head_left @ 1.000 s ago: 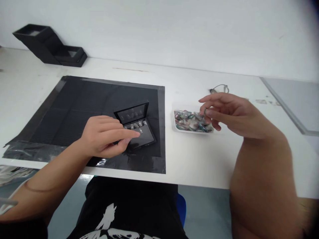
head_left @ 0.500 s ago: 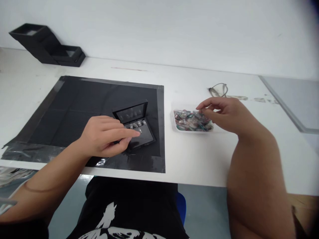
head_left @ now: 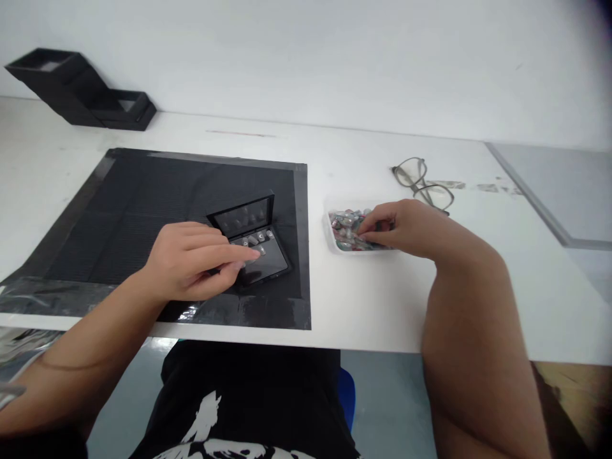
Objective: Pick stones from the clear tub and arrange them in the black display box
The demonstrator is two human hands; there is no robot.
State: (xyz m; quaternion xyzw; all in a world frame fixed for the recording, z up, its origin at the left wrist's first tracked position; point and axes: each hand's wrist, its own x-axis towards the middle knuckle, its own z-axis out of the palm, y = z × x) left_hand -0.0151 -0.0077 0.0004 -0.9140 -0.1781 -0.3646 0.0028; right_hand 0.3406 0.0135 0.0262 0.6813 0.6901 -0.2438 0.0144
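My left hand (head_left: 194, 260) lies over the left side of a small black case (head_left: 275, 266) with its lid raised. Its index finger is stretched across the case, the tip beside a small clear piece; the thumb is tucked below and the other fingers curl. A row of small shiny pieces (head_left: 261, 236) sits along the hinge side. On the right, a clear plastic box (head_left: 329, 233) is filled with small shiny pieces (head_left: 342, 223) in several colours. My right hand (head_left: 401, 226) reaches into it, thumb and fingertips pinched among the pieces; what they pinch is too small to name.
The case rests on a black mat (head_left: 157, 197) taped to the white table (head_left: 363, 306). Eyeglasses (head_left: 421, 182) lie behind the box. Stacked black trays (head_left: 86, 92) stand against the wall at the far left. A grey-edged panel (head_left: 564, 191) is at the right.
My right hand has gone down and left into the clear box, and its fingertips have closed among the pieces. More of the eyeglasses shows. My left hand stays at the case.
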